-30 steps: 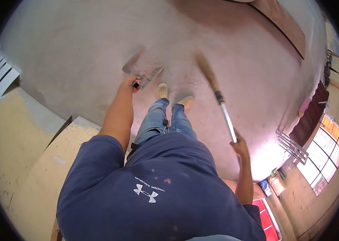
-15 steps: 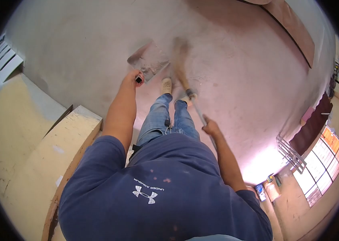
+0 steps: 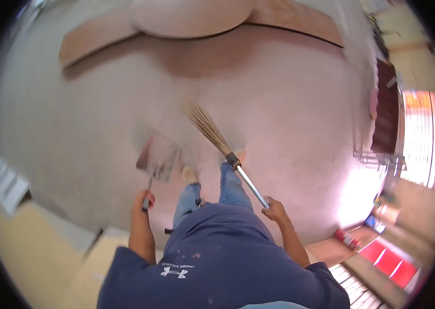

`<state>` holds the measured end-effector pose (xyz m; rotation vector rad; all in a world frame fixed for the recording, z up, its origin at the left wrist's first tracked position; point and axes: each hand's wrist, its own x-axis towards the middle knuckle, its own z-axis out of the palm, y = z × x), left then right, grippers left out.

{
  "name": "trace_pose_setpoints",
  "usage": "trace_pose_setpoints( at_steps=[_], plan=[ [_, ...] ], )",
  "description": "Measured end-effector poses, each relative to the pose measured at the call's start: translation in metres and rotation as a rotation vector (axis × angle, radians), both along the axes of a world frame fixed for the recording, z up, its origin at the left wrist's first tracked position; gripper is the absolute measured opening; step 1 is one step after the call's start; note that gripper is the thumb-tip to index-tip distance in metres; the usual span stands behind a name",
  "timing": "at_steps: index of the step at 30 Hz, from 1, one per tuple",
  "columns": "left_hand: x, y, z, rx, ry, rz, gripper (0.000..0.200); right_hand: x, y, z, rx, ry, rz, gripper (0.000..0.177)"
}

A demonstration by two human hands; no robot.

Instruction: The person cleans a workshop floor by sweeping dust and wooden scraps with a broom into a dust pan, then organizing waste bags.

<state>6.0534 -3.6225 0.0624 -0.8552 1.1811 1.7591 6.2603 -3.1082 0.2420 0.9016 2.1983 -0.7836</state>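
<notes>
Gripping the dustpan (image 3: 158, 158) in my closed left hand (image 3: 144, 198), I am clasping the broom (image 3: 230, 157) tight in my right hand (image 3: 275, 208), slanting it beside the dustpan to feed it

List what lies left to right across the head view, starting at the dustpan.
dustpan → broom → right hand → red cylinder → window
</notes>
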Motion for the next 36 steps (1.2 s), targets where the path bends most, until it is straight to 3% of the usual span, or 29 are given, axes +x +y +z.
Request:
trace_pose_setpoints(
  at_steps=[1, 2, 3, 4, 5, 7, 8, 9, 10, 11, 13, 17, 22, 25, 28, 29, 31, 36],
  plan=[
    [-0.002, 0.006, -0.004, -0.033, -0.151, 0.096, 0.034, 0.008, 0.011, -0.005, 0.008, -0.021, -0.049, 0.055],
    [-0.012, 0.022, 0.008, -0.100, -0.201, 0.052, 0.034, 0.015, 0.018, -0.012, 0.004, -0.047, -0.094, 0.049],
    [-0.030, 0.043, 0.029, 0.027, -0.582, 0.259, 0.035, 0.019, 0.026, -0.019, 0.002, -0.006, -0.147, 0.049],
    [-0.038, 0.054, 0.024, 0.065, -0.661, 0.299, 0.036, 0.021, 0.036, -0.025, 0.044, 0.027, -0.217, 0.043],
    [-0.042, 0.070, 0.033, -0.031, -0.463, 0.197, 0.032, 0.023, 0.048, -0.032, 0.083, 0.056, -0.284, 0.038],
    [-0.047, 0.084, 0.010, 0.203, -0.256, 0.250, 0.018, 0.030, 0.078, -0.068, 0.129, 0.123, -0.337, 0.038],
    [-0.042, 0.117, 0.039, 0.022, 0.222, 0.011, 0.017, 0.023, 0.095, -0.086, 0.178, 0.148, -0.357, 0.037],
    [-0.058, 0.125, 0.028, 0.143, 0.113, -0.039, 0.023, 0.015, 0.111, -0.095, 0.179, 0.174, -0.408, 0.037],
    [-0.079, 0.157, 0.038, -0.043, -0.063, 0.017, 0.018, 0.012, 0.131, -0.099, 0.136, 0.156, -0.475, 0.037],
    [-0.095, 0.198, 0.050, -0.230, -0.234, 0.072, 0.027, 0.011, 0.159, -0.101, 0.100, 0.138, -0.542, 0.037],
    [-0.128, 0.248, 0.069, 0.256, -0.638, 0.176, 0.028, 0.004, 0.207, -0.108, 0.122, 0.154, -0.593, 0.037],
    [-0.207, 0.387, 0.089, 0.244, -0.750, -0.058, 0.028, -0.015, 0.292, -0.106, 0.137, 0.176, -0.743, 0.035],
    [-0.262, 0.531, 0.100, 0.286, -0.876, -0.105, 0.028, -0.050, 0.413, -0.103, 0.157, 0.103, -0.882, 0.032],
    [-0.323, 0.617, 0.027, 0.340, -0.756, -0.141, 0.025, -0.062, 0.473, -0.108, 0.079, -0.050, -1.069, 0.031],
    [-0.370, 0.733, -0.005, 0.340, -0.698, -0.192, 0.022, -0.059, 0.502, -0.124, 0.148, -0.065, -1.122, 0.034],
    [-0.367, 0.769, -0.008, 0.249, -0.405, -0.179, 0.021, -0.051, 0.505, -0.127, 0.202, -0.071, -1.085, 0.035],
    [-0.385, 0.848, 0.003, 0.221, -0.416, -0.207, 0.021, -0.049, 0.515, -0.125, 0.127, -0.148, -1.124, 0.038],
    [-0.419, 1.047, 0.084, 0.026, -0.327, -0.354, 0.020, -0.061, 0.539, -0.088, 0.109, -0.169, -1.352, 0.035]
  ],
)
